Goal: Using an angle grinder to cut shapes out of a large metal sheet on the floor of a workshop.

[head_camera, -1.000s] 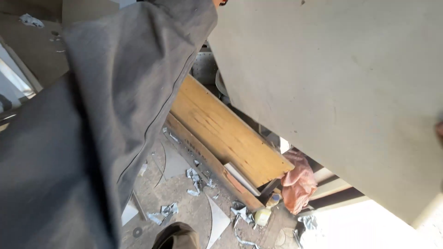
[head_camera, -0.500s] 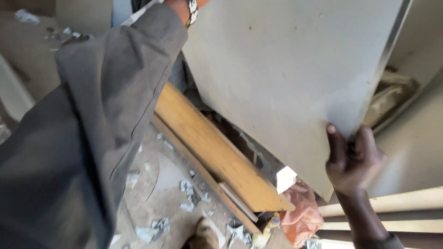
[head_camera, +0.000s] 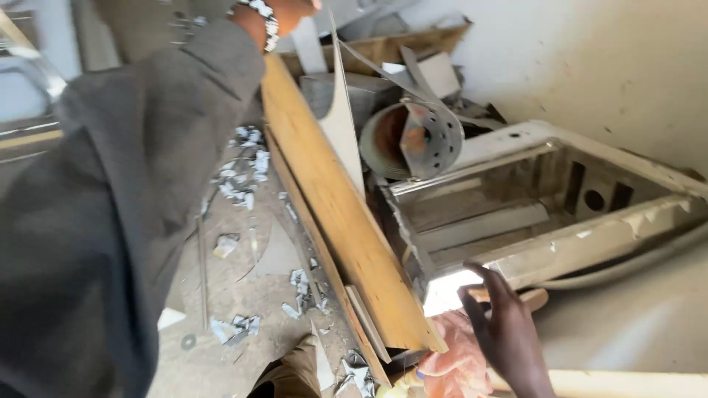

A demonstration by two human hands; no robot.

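While the right hand point(head_camera: 509, 339) hangs open and empty, the wooden plank point(head_camera: 332, 214) runs lengthwise away; left grip unseen.

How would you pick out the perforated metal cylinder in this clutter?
Find the long orange-brown wooden board running diagonally across the floor. Just right of its upper half, above the pale open metal frame, lies the cylinder on its side; it alone is round with rows of small holes.

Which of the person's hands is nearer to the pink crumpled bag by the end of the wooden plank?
The right hand: it hovers, fingers spread, just beside and above the pink bag. The left hand is far off at the picture's top edge, arm stretched out.
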